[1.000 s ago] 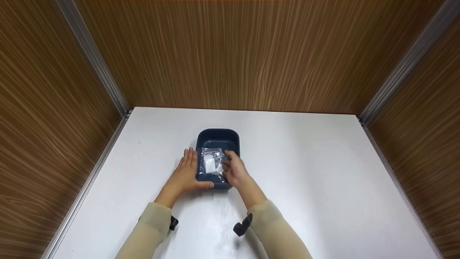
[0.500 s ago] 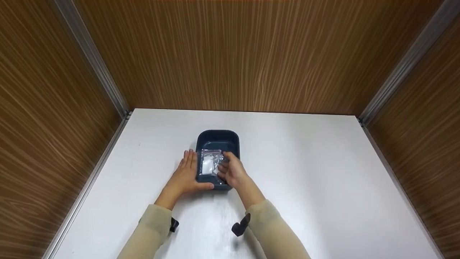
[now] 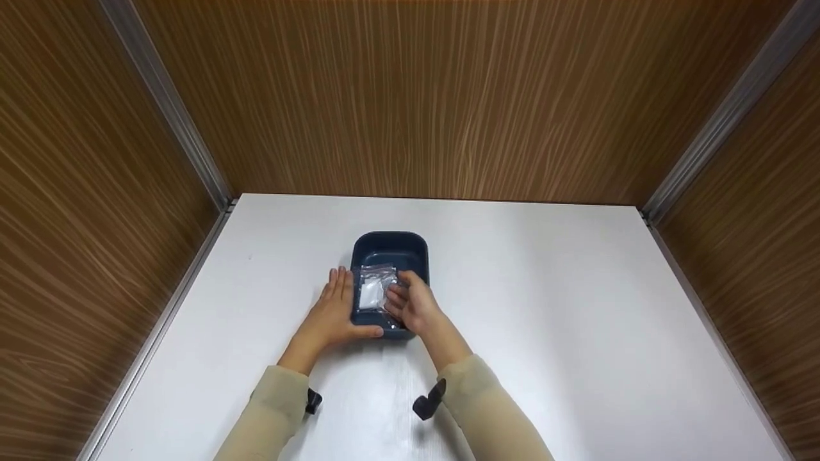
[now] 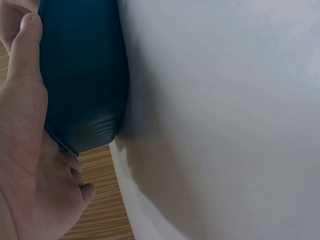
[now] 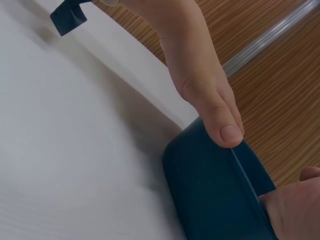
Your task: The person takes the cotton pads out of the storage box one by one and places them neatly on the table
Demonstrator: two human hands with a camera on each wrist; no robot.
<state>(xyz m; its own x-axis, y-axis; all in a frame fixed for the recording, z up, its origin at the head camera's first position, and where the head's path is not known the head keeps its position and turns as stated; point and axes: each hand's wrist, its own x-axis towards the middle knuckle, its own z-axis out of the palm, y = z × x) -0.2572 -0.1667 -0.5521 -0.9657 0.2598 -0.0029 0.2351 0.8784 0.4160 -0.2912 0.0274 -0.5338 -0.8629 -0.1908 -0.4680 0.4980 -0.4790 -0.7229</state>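
Note:
A dark blue plastic bin with rounded corners stands on the table. Inside its near half lies a clear zip bag with a white piece in it. My left hand lies along the bin's left side with straight fingers. Its thumb stretches along the near rim. My right hand reaches over the right wall into the bin. The right fingers are bent over the bag's right part, with the thumb by its upper corner. Whether they pinch the bag is hidden. In the right wrist view only part of my right hand shows.
The bin rests on a white table. A wood-grain panel rises behind it, and similar panels with metal corner strips close off both sides. A dark strap piece sticks out from the right wrist.
My right fingers have moved slightly left, further over the zip bag. The white piece in the bag has shifted a little left. My left hand keeps its place against the bin.

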